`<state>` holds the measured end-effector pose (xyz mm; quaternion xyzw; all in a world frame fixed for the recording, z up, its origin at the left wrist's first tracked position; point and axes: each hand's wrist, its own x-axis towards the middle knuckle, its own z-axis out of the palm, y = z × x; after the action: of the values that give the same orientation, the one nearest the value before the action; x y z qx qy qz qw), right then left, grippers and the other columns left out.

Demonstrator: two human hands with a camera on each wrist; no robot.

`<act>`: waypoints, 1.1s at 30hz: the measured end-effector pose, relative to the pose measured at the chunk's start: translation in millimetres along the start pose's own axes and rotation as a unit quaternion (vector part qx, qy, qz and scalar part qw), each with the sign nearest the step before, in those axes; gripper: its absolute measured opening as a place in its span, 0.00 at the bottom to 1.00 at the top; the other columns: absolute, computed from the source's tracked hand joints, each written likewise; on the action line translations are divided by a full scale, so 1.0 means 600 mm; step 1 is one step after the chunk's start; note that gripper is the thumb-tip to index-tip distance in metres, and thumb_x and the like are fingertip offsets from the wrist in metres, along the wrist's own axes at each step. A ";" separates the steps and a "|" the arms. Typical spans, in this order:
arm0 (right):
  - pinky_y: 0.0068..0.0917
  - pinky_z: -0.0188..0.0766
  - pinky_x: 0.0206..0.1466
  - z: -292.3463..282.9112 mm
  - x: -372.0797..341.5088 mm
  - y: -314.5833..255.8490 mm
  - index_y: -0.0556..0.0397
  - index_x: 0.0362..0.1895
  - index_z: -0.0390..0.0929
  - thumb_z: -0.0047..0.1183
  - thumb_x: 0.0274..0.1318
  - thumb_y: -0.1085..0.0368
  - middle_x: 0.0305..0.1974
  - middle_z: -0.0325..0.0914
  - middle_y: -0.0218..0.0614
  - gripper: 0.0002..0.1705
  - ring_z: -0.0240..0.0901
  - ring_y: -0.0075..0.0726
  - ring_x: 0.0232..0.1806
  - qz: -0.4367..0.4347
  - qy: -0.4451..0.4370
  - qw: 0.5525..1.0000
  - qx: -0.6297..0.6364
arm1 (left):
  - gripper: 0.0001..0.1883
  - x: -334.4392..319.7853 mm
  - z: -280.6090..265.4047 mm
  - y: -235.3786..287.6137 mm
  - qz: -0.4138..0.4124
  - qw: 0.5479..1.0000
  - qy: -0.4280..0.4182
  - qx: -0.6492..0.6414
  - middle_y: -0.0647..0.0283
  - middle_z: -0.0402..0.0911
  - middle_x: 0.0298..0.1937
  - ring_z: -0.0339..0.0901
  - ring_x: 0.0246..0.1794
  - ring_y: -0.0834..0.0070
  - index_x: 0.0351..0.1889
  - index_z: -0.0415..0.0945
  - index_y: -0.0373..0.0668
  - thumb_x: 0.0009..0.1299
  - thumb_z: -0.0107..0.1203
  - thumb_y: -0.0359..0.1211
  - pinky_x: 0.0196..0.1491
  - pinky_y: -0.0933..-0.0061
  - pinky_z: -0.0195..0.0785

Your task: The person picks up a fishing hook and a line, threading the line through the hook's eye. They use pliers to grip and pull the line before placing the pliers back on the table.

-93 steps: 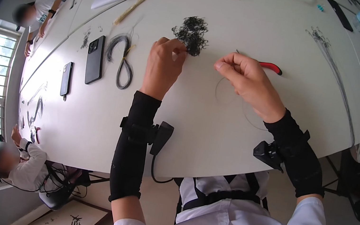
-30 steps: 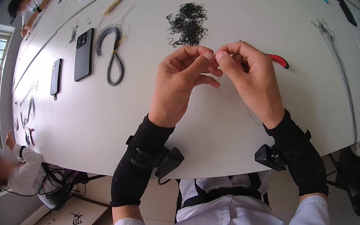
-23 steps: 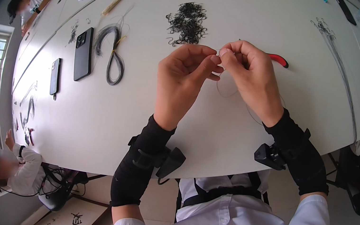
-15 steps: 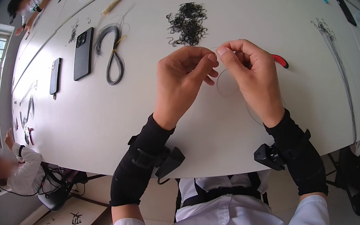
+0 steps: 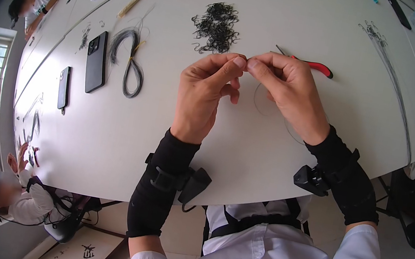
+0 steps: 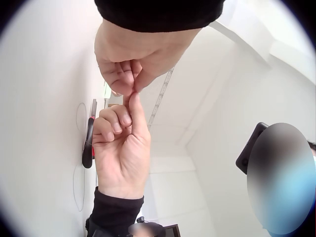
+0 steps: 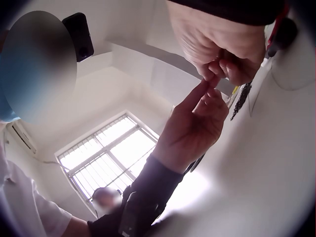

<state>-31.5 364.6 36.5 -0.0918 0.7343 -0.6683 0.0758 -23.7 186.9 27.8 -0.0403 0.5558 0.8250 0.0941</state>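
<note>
In the head view my left hand and right hand meet over the table, thumbs and index fingers pinching tip to tip. A thin fishing line runs from the right fingertips and loops down beneath that hand. The left fingertips pinch something tiny, apparently a fish hook, hidden between the fingers. Just beyond the hands lies a loose pile of small black fish hooks. Red-handled pliers lie partly behind the right hand; the left wrist view also shows these pliers.
Left of the hands lie a tied coil of dark line, a large black phone and a smaller phone. A long bundle of line with hooks stretches along the right. Other people sit around the table.
My left hand has come from the hook pile to the right hand's fingertips. The hands parted slightly half a second ago, with line between them, and now touch again.
</note>
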 end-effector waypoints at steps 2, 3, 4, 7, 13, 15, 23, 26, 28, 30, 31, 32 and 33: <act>0.18 0.61 0.30 -0.001 0.000 -0.002 0.60 0.43 0.85 0.57 0.71 0.59 0.23 0.74 0.22 0.15 0.63 0.14 0.26 0.016 -0.014 1.000 0.009 | 0.08 0.000 -0.003 0.001 -0.009 1.000 -0.011 -0.008 0.69 0.80 0.35 0.73 0.30 0.85 0.46 0.83 0.38 0.77 0.61 0.33 0.30 0.80 0.67; 0.18 0.61 0.30 -0.002 -0.002 -0.007 0.60 0.43 0.85 0.57 0.71 0.59 0.24 0.74 0.22 0.15 0.63 0.13 0.26 0.031 -0.022 0.999 0.019 | 0.08 0.001 -0.005 0.000 -0.017 1.000 -0.017 -0.018 0.69 0.79 0.34 0.72 0.30 0.86 0.46 0.83 0.38 0.77 0.60 0.34 0.30 0.80 0.65; 0.18 0.61 0.30 -0.002 -0.002 -0.009 0.60 0.43 0.85 0.56 0.71 0.59 0.24 0.74 0.21 0.15 0.63 0.13 0.26 0.046 -0.029 0.998 0.029 | 0.08 0.001 -0.006 0.000 -0.025 0.999 -0.023 -0.029 0.70 0.78 0.34 0.71 0.29 0.86 0.46 0.83 0.39 0.78 0.60 0.34 0.29 0.81 0.64; 0.17 0.61 0.28 0.003 0.001 0.005 0.59 0.44 0.84 0.56 0.72 0.59 0.24 0.74 0.20 0.14 0.62 0.12 0.24 0.006 -0.012 0.999 0.045 | 0.08 0.000 0.003 0.006 -0.028 0.998 -0.015 -0.051 0.72 0.77 0.33 0.70 0.29 0.87 0.48 0.83 0.39 0.78 0.59 0.34 0.28 0.82 0.60; 0.13 0.58 0.29 0.000 -0.003 0.000 0.53 0.47 0.83 0.54 0.74 0.56 0.28 0.71 0.18 0.14 0.59 0.12 0.25 0.061 -0.048 0.993 0.086 | 0.08 0.000 0.002 0.005 -0.054 0.996 -0.010 -0.067 0.73 0.77 0.33 0.69 0.28 0.87 0.48 0.83 0.39 0.78 0.59 0.34 0.27 0.82 0.57; 0.13 0.58 0.29 0.000 -0.003 -0.001 0.53 0.46 0.83 0.54 0.74 0.56 0.28 0.71 0.18 0.14 0.59 0.12 0.25 0.066 -0.047 0.993 0.088 | 0.09 0.001 -0.001 0.002 -0.057 0.996 -0.012 -0.066 0.73 0.77 0.33 0.69 0.29 0.87 0.48 0.83 0.40 0.79 0.59 0.34 0.27 0.82 0.57; 0.15 0.62 0.24 0.001 -0.001 0.010 0.57 0.45 0.83 0.56 0.72 0.58 0.26 0.70 0.20 0.14 0.64 0.12 0.22 0.058 -0.038 0.993 0.098 | 0.09 0.002 -0.003 0.002 -0.069 0.992 -0.034 -0.095 0.73 0.78 0.34 0.69 0.29 0.87 0.49 0.83 0.41 0.79 0.58 0.35 0.28 0.83 0.57; 0.14 0.62 0.24 0.002 -0.001 0.012 0.57 0.45 0.83 0.56 0.72 0.58 0.26 0.70 0.21 0.14 0.64 0.12 0.21 0.051 -0.038 0.993 0.098 | 0.09 0.003 -0.007 -0.002 -0.070 0.991 -0.045 -0.101 0.73 0.78 0.33 0.69 0.29 0.87 0.49 0.83 0.41 0.79 0.59 0.35 0.28 0.83 0.57; 0.14 0.62 0.24 0.001 -0.001 0.010 0.57 0.46 0.83 0.56 0.72 0.57 0.26 0.70 0.21 0.14 0.63 0.11 0.21 0.056 -0.040 0.992 0.101 | 0.09 0.003 -0.005 0.000 -0.072 0.992 -0.041 -0.095 0.73 0.77 0.33 0.69 0.29 0.87 0.48 0.82 0.41 0.79 0.59 0.36 0.28 0.83 0.57; 0.15 0.65 0.26 -0.003 -0.001 0.006 0.57 0.46 0.83 0.56 0.72 0.58 0.28 0.73 0.23 0.14 0.66 0.13 0.23 0.062 -0.051 0.993 0.089 | 0.09 0.004 -0.010 -0.001 -0.075 0.991 -0.053 -0.102 0.73 0.77 0.32 0.70 0.29 0.87 0.46 0.82 0.41 0.79 0.59 0.36 0.27 0.82 0.58; 0.16 0.66 0.27 -0.004 -0.001 0.005 0.57 0.47 0.83 0.55 0.72 0.58 0.28 0.75 0.24 0.15 0.67 0.14 0.24 0.065 -0.056 0.993 0.083 | 0.09 0.005 -0.012 -0.001 -0.077 0.990 -0.059 -0.105 0.73 0.76 0.32 0.70 0.29 0.87 0.45 0.82 0.41 0.78 0.59 0.36 0.27 0.82 0.58; 0.18 0.68 0.31 -0.004 0.000 0.006 0.57 0.47 0.83 0.56 0.72 0.58 0.30 0.77 0.25 0.14 0.69 0.16 0.26 0.026 -0.035 0.998 0.045 | 0.09 0.005 -0.012 0.001 -0.068 0.994 -0.054 -0.072 0.73 0.76 0.31 0.70 0.28 0.87 0.44 0.82 0.40 0.78 0.59 0.36 0.27 0.82 0.58; 0.20 0.70 0.35 -0.004 0.002 0.008 0.57 0.47 0.83 0.56 0.72 0.58 0.31 0.79 0.26 0.14 0.72 0.18 0.29 -0.013 -0.015 1.000 0.007 | 0.09 0.004 -0.010 0.006 -0.059 0.996 -0.049 -0.038 0.73 0.76 0.31 0.70 0.28 0.86 0.43 0.82 0.40 0.78 0.60 0.37 0.27 0.82 0.59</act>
<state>-33.4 367.1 31.8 -0.1109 0.7270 -0.6731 0.0783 -27.3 180.0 28.4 -0.0360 0.5149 0.8398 0.1684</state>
